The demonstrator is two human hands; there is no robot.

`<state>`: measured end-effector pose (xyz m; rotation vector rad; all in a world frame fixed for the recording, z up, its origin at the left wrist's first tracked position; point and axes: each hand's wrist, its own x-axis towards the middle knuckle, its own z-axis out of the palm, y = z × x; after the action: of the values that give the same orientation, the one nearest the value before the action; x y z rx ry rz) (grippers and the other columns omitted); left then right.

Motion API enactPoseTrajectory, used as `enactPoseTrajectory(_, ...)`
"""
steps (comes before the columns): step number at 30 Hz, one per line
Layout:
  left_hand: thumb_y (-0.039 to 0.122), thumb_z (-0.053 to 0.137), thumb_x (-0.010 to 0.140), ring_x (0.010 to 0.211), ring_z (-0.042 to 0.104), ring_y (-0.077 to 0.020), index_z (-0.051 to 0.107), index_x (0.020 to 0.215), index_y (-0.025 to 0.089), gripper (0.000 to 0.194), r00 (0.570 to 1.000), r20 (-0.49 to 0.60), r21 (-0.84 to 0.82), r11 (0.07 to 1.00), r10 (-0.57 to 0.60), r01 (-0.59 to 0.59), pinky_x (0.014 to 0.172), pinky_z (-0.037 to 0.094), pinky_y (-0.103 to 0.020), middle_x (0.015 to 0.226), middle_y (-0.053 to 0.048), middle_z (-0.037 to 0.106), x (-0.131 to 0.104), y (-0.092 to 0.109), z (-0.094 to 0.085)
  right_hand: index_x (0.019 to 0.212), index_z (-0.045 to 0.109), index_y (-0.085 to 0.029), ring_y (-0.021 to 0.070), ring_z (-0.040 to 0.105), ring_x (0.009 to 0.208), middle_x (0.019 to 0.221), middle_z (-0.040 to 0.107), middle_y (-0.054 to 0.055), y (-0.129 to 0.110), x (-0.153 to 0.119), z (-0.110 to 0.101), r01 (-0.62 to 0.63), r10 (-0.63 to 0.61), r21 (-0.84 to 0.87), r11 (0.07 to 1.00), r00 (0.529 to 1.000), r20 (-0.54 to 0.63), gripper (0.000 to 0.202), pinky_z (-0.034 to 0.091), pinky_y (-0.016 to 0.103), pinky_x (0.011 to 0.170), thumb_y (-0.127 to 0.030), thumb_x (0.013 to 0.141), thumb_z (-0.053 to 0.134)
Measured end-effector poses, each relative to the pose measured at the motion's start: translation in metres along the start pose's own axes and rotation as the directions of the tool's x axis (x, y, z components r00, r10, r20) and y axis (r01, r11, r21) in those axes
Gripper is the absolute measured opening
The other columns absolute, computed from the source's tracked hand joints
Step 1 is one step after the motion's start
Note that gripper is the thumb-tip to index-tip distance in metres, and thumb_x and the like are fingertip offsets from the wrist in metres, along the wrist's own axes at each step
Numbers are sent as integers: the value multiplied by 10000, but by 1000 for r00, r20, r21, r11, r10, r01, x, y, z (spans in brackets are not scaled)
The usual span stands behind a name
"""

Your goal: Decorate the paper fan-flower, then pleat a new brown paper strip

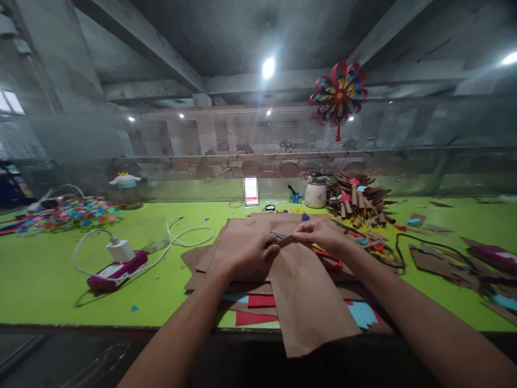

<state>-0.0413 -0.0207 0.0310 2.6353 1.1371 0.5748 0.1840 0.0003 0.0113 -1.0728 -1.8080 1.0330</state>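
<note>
A long strip of brown paper [309,293] hangs over the near table edge, its top end folded over. My left hand [252,254] is closed on the left end of that fold. With finger and thumb, my right hand [319,234] pinches the fold's right end. Under both hands lies a stack of brown paper sheets [234,242], with red paper [258,318] and light blue paper [361,312] showing beneath it. Scissors with red handles [329,260] rest on the stack below my right wrist.
Left are a purple power strip [139,261] with a white cable and a pile of coloured paper pieces [81,214]. A phone [251,191], a jug [315,193] and brown paper rolls [359,200] stand at the back. Paper scraps [434,257] lie right.
</note>
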Motion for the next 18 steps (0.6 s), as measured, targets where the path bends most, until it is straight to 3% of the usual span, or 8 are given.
enactPoseTrajectory(3,396,425,854,736,492,-187,653,887,224,287,997,-76,88,996,-1,8,614,304,-267,776,-64,619,-3,-1,2,667,612,-107,59,374,450,482,467,-46,1,1,-5,15,-15,-12,1000,1000,-4,367,261,212,450,-469,661,672)
enactPoseTrajectory(8,397,439,842,770,495,-206,663,899,235,281,996,-90,189,982,18,-1,617,300,-269,763,-70,622,1,0,2,772,656,-104,114,540,595,653,622,26,4,3,-6,-7,-2,100,995,996,88,401,399,233,552,-459,599,724)
enactPoseTrajectory(11,425,455,836,762,508,-190,663,916,258,279,995,-101,204,979,15,6,613,302,-248,742,-45,626,4,-1,1,750,674,-103,124,549,615,660,632,35,5,4,-6,3,-7,50,999,996,90,394,406,238,566,-470,611,711)
enactPoseTrajectory(14,450,458,836,693,515,-156,661,895,252,290,998,-64,141,990,-4,13,586,300,-226,711,-17,626,9,-7,0,711,676,-103,99,484,573,616,590,13,7,5,-7,44,-43,-9,999,998,51,376,356,216,523,-470,630,692)
enactPoseTrajectory(18,436,407,872,564,488,-114,636,776,187,352,998,58,-63,998,0,4,543,309,-209,609,3,591,16,-17,-1,720,658,-102,71,394,517,563,503,-21,4,4,-8,61,-61,2,998,996,70,396,285,205,484,-494,671,642)
